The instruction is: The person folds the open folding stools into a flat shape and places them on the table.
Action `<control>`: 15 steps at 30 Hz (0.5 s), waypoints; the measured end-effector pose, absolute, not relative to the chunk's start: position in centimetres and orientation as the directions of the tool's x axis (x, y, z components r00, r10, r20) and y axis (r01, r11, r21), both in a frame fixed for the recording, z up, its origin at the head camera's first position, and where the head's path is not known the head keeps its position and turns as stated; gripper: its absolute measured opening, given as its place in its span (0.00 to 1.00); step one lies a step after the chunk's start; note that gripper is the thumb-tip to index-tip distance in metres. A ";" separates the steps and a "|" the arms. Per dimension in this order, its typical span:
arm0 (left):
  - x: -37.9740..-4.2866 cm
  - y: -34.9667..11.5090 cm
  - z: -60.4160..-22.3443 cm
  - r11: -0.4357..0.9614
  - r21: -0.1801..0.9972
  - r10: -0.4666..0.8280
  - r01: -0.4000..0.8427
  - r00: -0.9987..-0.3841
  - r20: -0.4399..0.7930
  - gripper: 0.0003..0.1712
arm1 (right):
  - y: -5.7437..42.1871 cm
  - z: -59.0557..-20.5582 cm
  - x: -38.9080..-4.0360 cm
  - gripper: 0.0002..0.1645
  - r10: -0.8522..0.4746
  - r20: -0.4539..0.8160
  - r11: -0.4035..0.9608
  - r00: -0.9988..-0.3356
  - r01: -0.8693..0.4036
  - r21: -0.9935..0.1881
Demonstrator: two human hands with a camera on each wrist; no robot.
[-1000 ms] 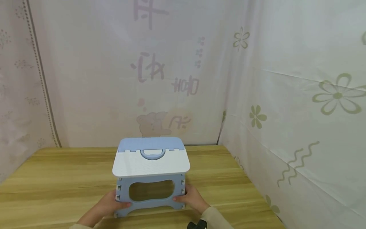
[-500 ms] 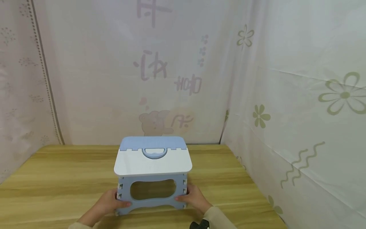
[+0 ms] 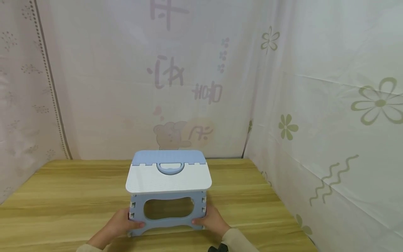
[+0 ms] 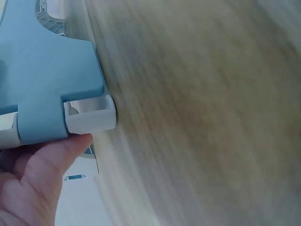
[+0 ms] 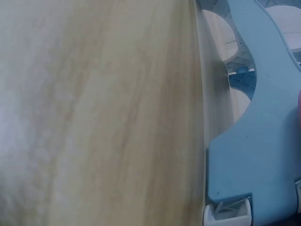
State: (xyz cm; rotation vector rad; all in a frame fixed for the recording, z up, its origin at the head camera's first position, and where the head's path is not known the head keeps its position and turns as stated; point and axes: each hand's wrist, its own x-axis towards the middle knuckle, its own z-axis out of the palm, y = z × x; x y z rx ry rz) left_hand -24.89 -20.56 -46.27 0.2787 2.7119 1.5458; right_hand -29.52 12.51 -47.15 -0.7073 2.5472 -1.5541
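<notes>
A small folding step stool with a white and light blue top stands unfolded on the wooden table. Its blue front leg panel has a wide oval cut-out, and a curved handle sits in the top. At the panel's lower left edge my left hand grips the stool, thumb across the front. My right hand holds the lower right edge the same way. The left wrist view shows the left hand against the hinged corner of the blue leg. In the right wrist view the blue leg fills the right side.
The wood-grain table extends around the stool on both sides and behind it. Pale printed curtains hang behind the table and along its left and right sides. A dark object shows by the right sleeve.
Between the first and second frames, the whole view shifts slightly, moving stool and background a little right together. Both hands keep their hold on the stool, and the stool stays in place.
</notes>
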 end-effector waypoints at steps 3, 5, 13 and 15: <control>-24.8 -20.5 -46.2 0.492 0.860 0.149 0.135 -0.986 0.070 0.30 | 12.5 -47.2 -29.6 0.39 -0.405 0.172 0.400 -0.898 -0.343 -0.850; -24.8 -20.4 -46.1 0.492 0.862 0.139 0.120 -0.989 0.059 0.30 | 12.5 -47.2 -29.6 0.39 -0.401 0.172 0.412 -0.900 -0.345 -0.843; -24.8 -20.3 -46.2 0.491 0.866 0.124 0.094 -0.992 0.037 0.31 | 12.7 -47.4 -29.7 0.37 -0.424 0.165 0.419 -0.890 -0.355 -0.836; -24.8 -20.3 -46.2 0.491 0.866 0.127 0.097 -0.991 0.039 0.31 | 12.7 -47.4 -29.8 0.36 -0.423 0.159 0.421 -0.892 -0.349 -0.837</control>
